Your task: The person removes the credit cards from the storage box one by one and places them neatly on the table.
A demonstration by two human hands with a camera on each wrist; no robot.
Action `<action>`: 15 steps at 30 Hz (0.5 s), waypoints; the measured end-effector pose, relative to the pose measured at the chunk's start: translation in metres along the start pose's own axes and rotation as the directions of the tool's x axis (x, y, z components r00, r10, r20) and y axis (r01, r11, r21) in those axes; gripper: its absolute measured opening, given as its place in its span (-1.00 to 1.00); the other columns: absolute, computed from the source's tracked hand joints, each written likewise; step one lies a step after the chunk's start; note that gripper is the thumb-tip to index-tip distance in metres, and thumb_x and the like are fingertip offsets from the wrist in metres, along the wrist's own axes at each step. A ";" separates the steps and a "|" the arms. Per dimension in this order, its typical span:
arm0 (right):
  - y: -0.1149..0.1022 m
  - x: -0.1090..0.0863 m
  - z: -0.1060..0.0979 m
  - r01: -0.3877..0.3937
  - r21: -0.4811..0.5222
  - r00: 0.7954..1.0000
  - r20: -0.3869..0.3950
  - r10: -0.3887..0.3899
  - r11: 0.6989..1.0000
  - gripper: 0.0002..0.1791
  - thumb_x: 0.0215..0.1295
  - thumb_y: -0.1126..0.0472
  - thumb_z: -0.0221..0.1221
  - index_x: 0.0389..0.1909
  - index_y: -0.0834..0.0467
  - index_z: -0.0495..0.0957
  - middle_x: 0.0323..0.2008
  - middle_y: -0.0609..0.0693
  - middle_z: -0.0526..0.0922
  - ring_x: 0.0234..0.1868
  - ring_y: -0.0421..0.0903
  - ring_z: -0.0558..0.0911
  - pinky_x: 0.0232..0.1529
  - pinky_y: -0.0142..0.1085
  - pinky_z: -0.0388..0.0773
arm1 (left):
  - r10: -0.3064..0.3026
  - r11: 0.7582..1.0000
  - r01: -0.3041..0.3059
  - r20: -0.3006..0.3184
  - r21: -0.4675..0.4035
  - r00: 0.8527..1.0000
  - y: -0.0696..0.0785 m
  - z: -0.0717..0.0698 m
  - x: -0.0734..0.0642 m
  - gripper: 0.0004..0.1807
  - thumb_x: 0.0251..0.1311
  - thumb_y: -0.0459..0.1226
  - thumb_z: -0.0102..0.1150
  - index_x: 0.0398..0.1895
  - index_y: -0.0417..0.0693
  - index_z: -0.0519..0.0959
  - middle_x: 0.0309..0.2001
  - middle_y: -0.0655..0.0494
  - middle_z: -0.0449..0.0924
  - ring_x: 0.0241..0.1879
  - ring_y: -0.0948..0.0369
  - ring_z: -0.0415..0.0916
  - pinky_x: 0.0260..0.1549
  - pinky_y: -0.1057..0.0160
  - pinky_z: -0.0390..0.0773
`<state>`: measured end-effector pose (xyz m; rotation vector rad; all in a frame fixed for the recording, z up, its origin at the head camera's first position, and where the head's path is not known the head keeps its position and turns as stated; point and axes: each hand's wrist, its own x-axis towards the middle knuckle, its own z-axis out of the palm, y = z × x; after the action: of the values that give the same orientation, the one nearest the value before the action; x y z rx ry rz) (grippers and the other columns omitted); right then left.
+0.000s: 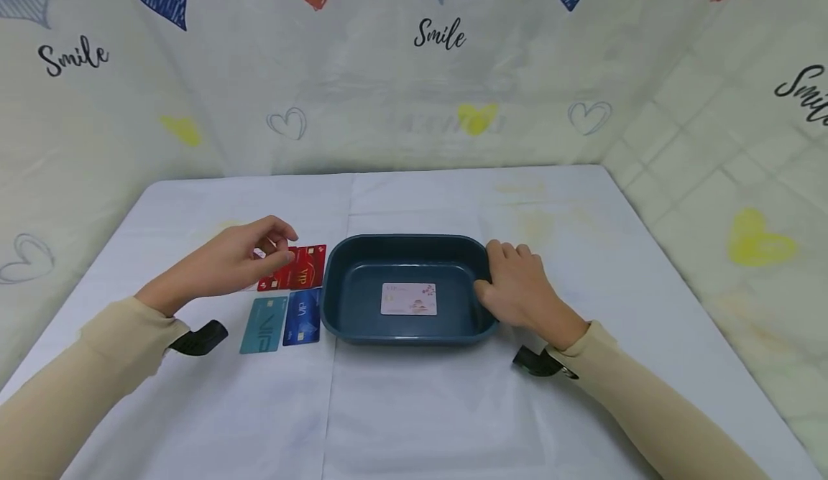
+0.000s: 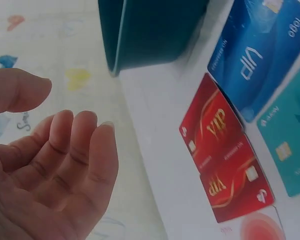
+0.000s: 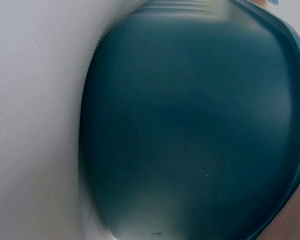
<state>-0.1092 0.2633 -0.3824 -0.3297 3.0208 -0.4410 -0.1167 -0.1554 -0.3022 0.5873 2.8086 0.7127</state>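
Observation:
My right hand (image 1: 520, 286) grips the right end of a dark teal rectangular dish (image 1: 362, 329), thumb over the rim; the dish's outer side (image 3: 190, 125) fills the right wrist view. Inside the dish lies a pale pink card with a flower print (image 1: 404, 299). My left hand (image 1: 242, 257), fingers loosely bent and holding nothing, hovers over cards left of the dish. In the left wrist view, two red VIP cards (image 2: 210, 125) lie beside a blue VIP card (image 2: 265, 50), a teal card (image 2: 290, 145) and a white card with a pink-red circle (image 2: 262, 227).
A white cloth (image 1: 414, 408) with fold creases covers the table. Behind it and at the sides hangs a pale curtain (image 1: 362, 70) printed with hearts and the word Smile. A black strap piece (image 1: 200, 338) sticks out under the left sleeve, another (image 1: 537, 361) under the right.

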 end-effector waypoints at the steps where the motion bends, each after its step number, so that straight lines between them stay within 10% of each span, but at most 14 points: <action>1: 0.000 0.000 0.000 0.000 0.001 1.000 0.000 0.000 1.000 -0.63 0.30 0.11 -0.04 0.01 0.27 0.37 -0.15 0.17 0.51 -0.11 0.16 0.36 -0.09 0.03 0.28 | 0.008 1.000 -0.008 0.001 -0.002 1.000 0.002 0.001 0.002 -0.62 0.43 -0.14 0.21 0.20 -0.07 0.48 0.01 -0.01 0.66 0.00 0.10 0.61 -0.10 0.18 0.73; 15: 0.002 0.001 0.002 0.000 0.003 1.000 -0.011 0.000 1.000 -0.68 0.29 0.11 -0.02 -0.06 0.25 0.36 -0.20 0.15 0.49 -0.16 0.14 0.33 -0.14 -0.04 0.24 | 0.112 0.993 -0.111 0.052 -0.026 0.992 0.038 0.009 0.041 -0.67 0.44 -0.22 0.19 0.19 -0.06 0.49 -0.05 0.06 0.69 -0.03 0.15 0.62 0.04 0.05 0.72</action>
<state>-0.1109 0.2645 -0.3850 -0.3278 3.0302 -0.4489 -0.1383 -0.1040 -0.2951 0.7530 2.7317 0.7377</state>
